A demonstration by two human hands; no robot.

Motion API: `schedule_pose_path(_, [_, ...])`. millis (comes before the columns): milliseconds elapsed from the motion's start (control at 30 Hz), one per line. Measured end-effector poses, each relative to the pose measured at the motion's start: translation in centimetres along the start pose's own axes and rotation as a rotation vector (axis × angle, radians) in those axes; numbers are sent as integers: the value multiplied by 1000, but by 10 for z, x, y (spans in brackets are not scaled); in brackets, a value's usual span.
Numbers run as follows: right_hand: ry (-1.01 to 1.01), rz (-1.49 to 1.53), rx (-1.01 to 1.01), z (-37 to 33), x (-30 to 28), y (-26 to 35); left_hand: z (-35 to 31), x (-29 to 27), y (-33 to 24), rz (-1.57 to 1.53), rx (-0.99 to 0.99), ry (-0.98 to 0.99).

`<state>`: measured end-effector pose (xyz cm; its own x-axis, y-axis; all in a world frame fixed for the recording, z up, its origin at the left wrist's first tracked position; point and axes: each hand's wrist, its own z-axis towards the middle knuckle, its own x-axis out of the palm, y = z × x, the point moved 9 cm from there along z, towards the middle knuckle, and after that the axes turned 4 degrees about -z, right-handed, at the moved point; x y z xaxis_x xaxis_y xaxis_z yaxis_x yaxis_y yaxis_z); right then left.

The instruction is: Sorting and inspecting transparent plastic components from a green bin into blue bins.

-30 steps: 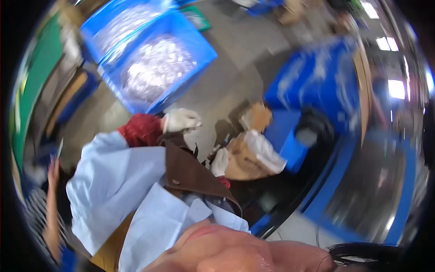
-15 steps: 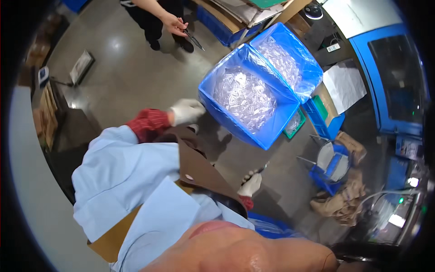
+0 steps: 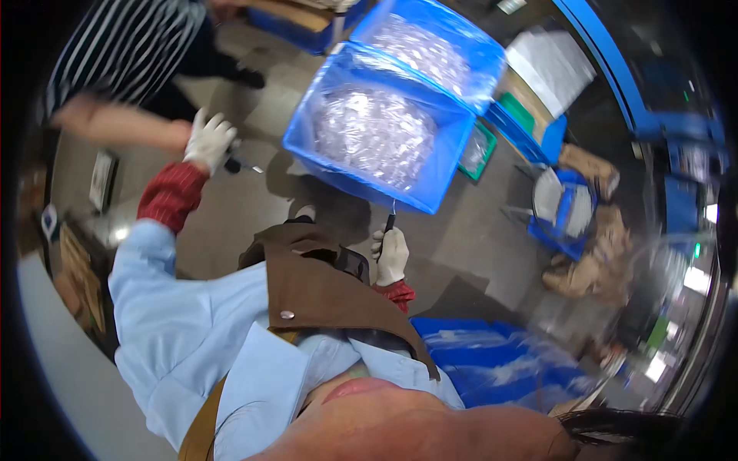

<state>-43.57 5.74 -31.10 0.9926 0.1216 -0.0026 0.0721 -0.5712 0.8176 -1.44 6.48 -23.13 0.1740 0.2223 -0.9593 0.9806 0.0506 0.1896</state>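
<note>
My left hand [image 3: 207,142], in a white glove with a red cuff, is stretched out to the left, close to another person's bare forearm [image 3: 115,127]. A small dark thing [image 3: 232,164] sits right beside its palm; whether the hand holds it is unclear. My right hand [image 3: 392,255], also gloved in white, is held before my chest and grips a thin dark tool [image 3: 390,223] that points up at the near wall of a blue bin [image 3: 361,180]. The bin is filled with clear plastic bags [image 3: 373,131].
A second blue bin [image 3: 480,73] of clear bags stands behind the first. A person in a striped top [image 3: 131,46] stands at the upper left. Green tray [image 3: 477,150], blue stool [image 3: 565,215] and brown bags [image 3: 592,273] sit right; blue covered crates [image 3: 500,365] lie below.
The view has swung, so the blue bins now lie at the upper middle. My left hand has reached further left, toward the other person's arm. My right hand has risen toward the bin.
</note>
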Motion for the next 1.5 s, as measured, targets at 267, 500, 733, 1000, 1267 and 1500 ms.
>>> schedule_pose_path(267, [-249,109,-96,22,-146,14,57,-2,-168,-965,-82,-115])
schedule_pose_path(500, [-279,238,-29,49,-315,18,129,-60,-569,-1654,184,706])
schedule_pose_path(733, [-282,-19,-368,91,-469,107,152,-111,-789,-1431,523,688])
schedule_pose_path(1000, [217,-381,-262,271,-555,204,320,-126,-890,-1737,377,782])
schedule_pose_path(1267, [-30,-176,141,464,-655,299,486,-162,-931,-1438,204,913])
schedule_pose_path(1500, [371,-356,15,620,-598,334,552,-83,-905,-1947,-580,541])
